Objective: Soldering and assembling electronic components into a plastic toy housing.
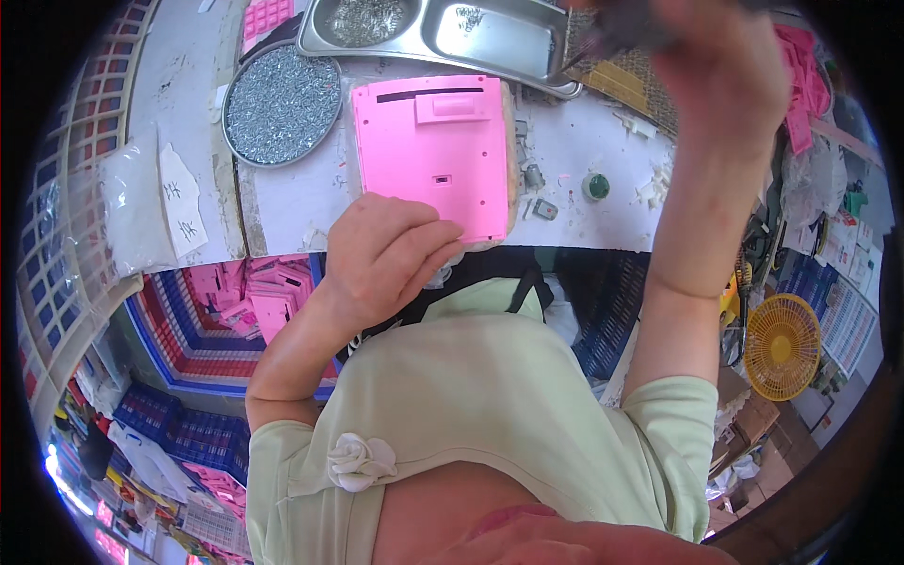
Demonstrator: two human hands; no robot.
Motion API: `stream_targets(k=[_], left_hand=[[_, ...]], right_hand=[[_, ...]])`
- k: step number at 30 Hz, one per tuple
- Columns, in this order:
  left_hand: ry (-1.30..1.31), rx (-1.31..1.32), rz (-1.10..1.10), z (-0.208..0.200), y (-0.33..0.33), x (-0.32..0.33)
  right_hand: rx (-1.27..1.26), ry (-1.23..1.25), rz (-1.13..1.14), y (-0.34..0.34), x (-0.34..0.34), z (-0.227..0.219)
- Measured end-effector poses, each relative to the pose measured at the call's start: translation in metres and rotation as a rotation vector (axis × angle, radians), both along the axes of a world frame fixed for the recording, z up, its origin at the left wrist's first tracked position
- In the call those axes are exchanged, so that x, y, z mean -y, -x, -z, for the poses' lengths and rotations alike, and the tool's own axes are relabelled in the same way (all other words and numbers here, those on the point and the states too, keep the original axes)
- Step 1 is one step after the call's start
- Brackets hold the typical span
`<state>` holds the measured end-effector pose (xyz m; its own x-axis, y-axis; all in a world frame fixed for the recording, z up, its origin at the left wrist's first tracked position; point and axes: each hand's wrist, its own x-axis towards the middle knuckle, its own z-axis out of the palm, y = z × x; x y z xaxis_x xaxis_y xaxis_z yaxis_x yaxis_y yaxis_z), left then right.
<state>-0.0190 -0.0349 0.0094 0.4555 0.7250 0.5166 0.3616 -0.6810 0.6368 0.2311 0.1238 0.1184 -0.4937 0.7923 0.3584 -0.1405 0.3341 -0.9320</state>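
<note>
A pink plastic housing lies on the worktable in front of me, with a dark slot near its far edge, a raised block under that slot and small screw holes. My left hand grips its near left corner, fingers bent over the surface and the thumb hidden. Up at the far right, my right hand is closed around a dark tool. Blur and the picture's edge hide that tool's kind. Between the hands stands a metal tray with small metal parts in its compartments.
A round dish of small screws stands left of the housing. Small metal pieces and a little green pot lie to its right. A blue crate of pink parts sits below the table's edge, and a yellow basket hangs at right.
</note>
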Motion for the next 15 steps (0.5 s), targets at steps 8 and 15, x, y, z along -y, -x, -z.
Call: stream_targets(k=[8,15], left_hand=[[-0.010,0.045,-0.015,0.010,-0.002,0.001],[-0.016,0.066,-0.016,0.010,-0.001,0.000]], right_hand=[[-0.389,0.289,0.036,0.044,0.133,0.031],[-0.311,0.128,-0.156,0.041,0.125,0.034]])
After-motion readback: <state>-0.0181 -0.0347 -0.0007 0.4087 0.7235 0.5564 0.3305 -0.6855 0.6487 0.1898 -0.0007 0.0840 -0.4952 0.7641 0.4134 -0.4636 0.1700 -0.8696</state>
